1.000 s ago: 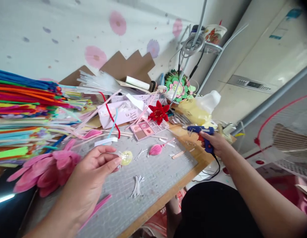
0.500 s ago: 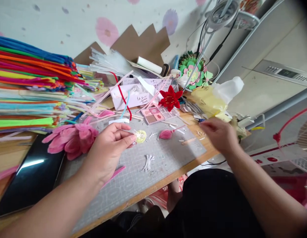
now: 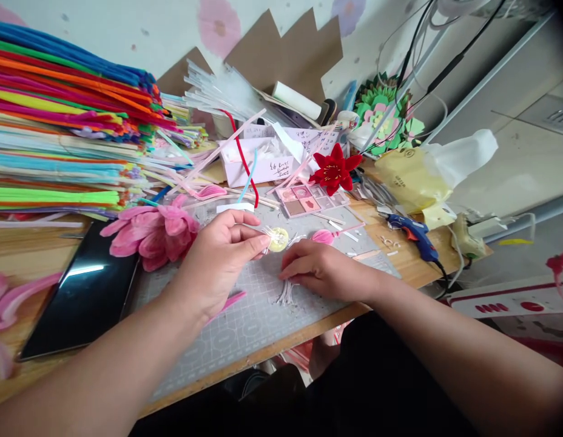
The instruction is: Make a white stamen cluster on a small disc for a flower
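Just past the right hand (image 3: 324,270), close beyond its knuckles, a pink bud (image 3: 324,237) lies on the grey cutting mat (image 3: 185,364). Farther out ahead of both hands are a palette (image 3: 309,201) with pink and brown pans, a red flower (image 3: 333,172) touching its far edge, and a white box (image 3: 261,170) with writing on it. To the right of the right hand, well apart from it, a blue glue gun (image 3: 415,235) rests on the wooden tabletop, its cable trailing toward the table edge; a yellow bag (image 3: 406,176) sits beyond that. Left of the left hand (image 3: 229,249), near its wrist, is a big pink flower (image 3: 156,235), with a dark glossy panel (image 3: 85,297) farther left and piles of coloured fuzzy stems (image 3: 67,109) beyond. A pink strip (image 3: 231,302) pokes out from under the left wrist

The left hand pinches a pale yellow disc (image 3: 279,239) with white strands between thumb and fingertips, raised above the mat. The right hand is curled, its fingertips drawn in at a bundle of white strands (image 3: 286,294) just below the disc; the hand hides the bundle's upper end, so I cannot tell whether it grips
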Motion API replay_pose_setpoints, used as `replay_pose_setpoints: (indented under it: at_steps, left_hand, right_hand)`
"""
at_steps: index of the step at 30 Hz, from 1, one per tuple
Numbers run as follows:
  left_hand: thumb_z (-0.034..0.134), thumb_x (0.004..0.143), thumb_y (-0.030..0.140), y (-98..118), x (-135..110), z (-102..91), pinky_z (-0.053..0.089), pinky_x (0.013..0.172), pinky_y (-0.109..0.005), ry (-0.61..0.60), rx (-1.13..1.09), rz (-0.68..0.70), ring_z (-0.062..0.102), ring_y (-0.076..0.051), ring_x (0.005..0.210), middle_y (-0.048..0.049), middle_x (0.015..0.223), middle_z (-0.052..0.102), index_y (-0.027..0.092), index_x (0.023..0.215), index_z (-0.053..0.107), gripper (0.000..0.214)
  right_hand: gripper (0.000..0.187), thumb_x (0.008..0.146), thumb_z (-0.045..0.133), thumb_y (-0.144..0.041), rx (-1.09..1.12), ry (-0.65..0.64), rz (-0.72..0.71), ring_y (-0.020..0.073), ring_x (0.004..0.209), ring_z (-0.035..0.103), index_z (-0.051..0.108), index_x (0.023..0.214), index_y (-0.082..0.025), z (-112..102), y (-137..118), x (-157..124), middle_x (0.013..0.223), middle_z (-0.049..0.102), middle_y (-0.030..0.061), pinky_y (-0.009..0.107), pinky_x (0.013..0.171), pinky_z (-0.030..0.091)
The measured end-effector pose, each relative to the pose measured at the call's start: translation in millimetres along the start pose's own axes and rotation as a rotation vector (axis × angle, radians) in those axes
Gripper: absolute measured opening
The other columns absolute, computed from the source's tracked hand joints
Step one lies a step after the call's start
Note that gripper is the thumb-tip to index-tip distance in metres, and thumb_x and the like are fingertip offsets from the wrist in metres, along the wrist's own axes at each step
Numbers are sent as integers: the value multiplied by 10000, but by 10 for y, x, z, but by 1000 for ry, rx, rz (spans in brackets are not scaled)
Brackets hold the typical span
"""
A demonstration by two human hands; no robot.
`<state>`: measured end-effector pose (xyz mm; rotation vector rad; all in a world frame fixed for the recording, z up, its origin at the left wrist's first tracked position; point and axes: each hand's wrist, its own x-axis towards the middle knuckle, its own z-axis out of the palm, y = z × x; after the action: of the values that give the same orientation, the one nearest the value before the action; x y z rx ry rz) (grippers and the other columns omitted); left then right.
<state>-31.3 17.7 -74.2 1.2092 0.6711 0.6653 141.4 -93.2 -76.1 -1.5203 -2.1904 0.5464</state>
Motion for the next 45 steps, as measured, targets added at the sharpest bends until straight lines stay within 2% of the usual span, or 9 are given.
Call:
replay_pose_setpoints:
  at_steps: [6,12,17,25,31,34,38,45]
  left_hand:
    - [765,700,206,-9,11,5,454,676,-262,15,23,5,621,-135,686,24,697,683,203,891,609,247]
    - [761,684,192,0,4,15,449,661,-261,31,54,-10,603,-125,658,32,665,670,194,884,602,255]
    - [761,682,190,-6,16,16,452,660,-268,34,66,-4,603,-131,661,32,658,666,191,888,601,260]
    - [761,683,186,-5,12,3,453,662,-269,27,53,-14,609,-130,635,23,667,680,193,884,593,262]
    - [769,664,186,-8,18,15,449,622,-268,55,89,-30,596,-131,598,14,655,684,187,868,592,270]
    - [759,668,178,-9,27,18,452,612,-267,58,107,-38,605,-135,601,11,657,689,187,872,586,267]
    - [756,675,183,-6,25,20,454,616,-264,49,127,-45,615,-139,618,6,662,693,184,879,580,270]
    - [747,677,183,-15,31,16,445,611,-270,56,148,-39,599,-136,599,14,654,680,187,871,580,257]
  right_hand:
    - [137,872,611,-90,-63,8,-31,166,852,617,729,865,-159,48,3,19,949,672,81,288,768,499]
    - [211,929,485,-114,-323,-111,-87,200,849,557,670,831,-138,43,-95,22,923,652,107,318,748,470]
    - [163,903,484,-98,-461,-182,-87,225,855,535,639,855,-116,65,-142,41,925,640,130,340,750,463]
    - [113,848,525,-65,-239,-145,23,172,750,556,624,867,-118,-52,-152,15,847,647,86,278,680,443]
    - [159,744,544,-19,19,-49,145,105,621,535,618,798,-149,-65,-129,-22,734,639,7,204,586,404]
    - [169,718,539,-8,81,-17,175,99,612,530,614,773,-149,-59,-110,-26,712,623,-3,199,583,405]
    - [163,731,533,-5,19,5,133,109,632,526,615,770,-141,-26,-100,-15,725,621,13,215,603,402]
    - [156,833,489,-66,-163,-54,44,157,698,537,615,792,-150,48,-130,13,780,617,54,273,653,416]
